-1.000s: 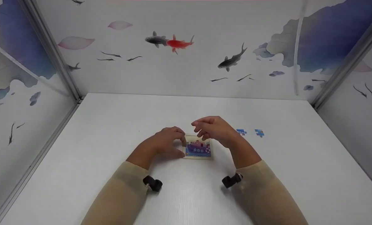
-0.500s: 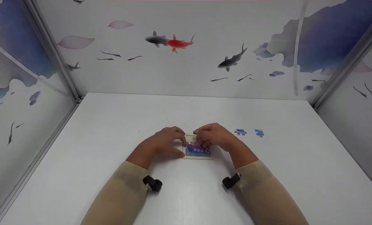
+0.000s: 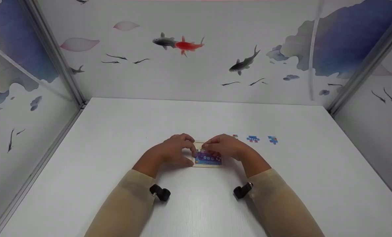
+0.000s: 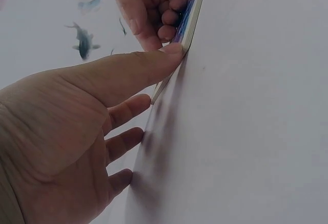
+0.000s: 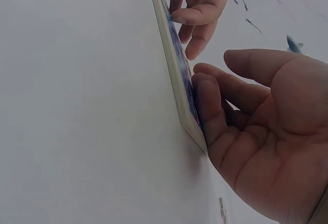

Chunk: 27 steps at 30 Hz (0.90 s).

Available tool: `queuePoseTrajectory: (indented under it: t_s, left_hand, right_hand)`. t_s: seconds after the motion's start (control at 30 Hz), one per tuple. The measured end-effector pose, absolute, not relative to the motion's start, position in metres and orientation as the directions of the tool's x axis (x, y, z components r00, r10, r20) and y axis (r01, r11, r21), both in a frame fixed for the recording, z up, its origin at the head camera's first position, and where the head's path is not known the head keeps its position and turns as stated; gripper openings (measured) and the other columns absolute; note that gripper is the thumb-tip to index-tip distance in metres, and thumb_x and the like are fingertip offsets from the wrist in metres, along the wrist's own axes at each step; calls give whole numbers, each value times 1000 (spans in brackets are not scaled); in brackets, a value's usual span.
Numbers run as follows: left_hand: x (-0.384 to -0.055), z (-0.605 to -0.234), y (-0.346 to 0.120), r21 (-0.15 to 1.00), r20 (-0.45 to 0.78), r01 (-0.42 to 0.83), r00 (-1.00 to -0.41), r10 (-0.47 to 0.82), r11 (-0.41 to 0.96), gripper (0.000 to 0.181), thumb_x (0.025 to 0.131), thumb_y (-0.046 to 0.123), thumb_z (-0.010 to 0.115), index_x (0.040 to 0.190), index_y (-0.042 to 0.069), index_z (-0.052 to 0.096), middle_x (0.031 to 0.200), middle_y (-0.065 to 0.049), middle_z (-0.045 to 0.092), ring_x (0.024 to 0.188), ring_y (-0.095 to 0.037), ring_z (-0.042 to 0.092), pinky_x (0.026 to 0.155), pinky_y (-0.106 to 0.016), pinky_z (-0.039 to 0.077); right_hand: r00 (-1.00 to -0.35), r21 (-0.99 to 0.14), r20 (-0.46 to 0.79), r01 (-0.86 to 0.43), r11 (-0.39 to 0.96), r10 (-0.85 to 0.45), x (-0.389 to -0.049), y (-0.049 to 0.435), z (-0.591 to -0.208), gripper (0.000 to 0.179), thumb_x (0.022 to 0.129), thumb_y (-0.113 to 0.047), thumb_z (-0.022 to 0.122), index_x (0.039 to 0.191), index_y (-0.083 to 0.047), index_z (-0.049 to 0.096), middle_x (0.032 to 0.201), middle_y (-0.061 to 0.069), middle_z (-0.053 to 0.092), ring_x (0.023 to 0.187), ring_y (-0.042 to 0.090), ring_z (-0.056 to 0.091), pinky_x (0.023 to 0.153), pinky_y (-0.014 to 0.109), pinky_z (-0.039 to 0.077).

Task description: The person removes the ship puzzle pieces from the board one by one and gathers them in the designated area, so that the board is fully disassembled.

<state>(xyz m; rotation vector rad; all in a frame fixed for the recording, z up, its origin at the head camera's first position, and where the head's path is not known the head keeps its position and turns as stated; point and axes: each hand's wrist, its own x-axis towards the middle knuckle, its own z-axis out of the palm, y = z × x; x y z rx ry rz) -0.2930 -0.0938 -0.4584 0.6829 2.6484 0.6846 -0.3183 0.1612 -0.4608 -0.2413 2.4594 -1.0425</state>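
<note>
A small jigsaw puzzle [image 3: 209, 161] with a purple boat on blue water lies in a pale wooden tray, its upper strip showing bare cream wood. My left hand [image 3: 174, 149] holds the tray's left side, thumb at the near corner and index finger on the edge farther up. Over the upper right of the picture, my right hand [image 3: 227, 146] presses with bent fingertips; in the right wrist view its thumb [image 5: 251, 65] stands apart from the fingers. No piece shows between them. The right hand covers part of the puzzle.
Two loose blue jigsaw pieces [image 3: 253, 139] lie to the right of the right hand on the white table [image 3: 189, 210]. Another small piece [image 3: 235, 135] shows partly behind that hand. White panels with painted fish stand around the back and sides.
My right hand has come down from above the tray onto the puzzle's upper right, uncovering more of the loose pieces. My left hand stays at the tray's left edge.
</note>
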Motion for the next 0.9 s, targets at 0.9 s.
queuePoseTrajectory:
  t_s: [0.9]
  left_hand:
    - [-294, -462, -94, 519, -179, 355, -845, 504, 778, 15, 90, 37, 86, 97, 44, 75, 159, 8, 48, 157, -29, 34, 128, -58, 35]
  right_hand:
    - [-861, -765, -307, -29, 643, -404, -317, 161, -464, 15, 103, -32, 72, 116, -30, 78, 118, -4, 74, 114, 20, 63, 105, 42, 53]
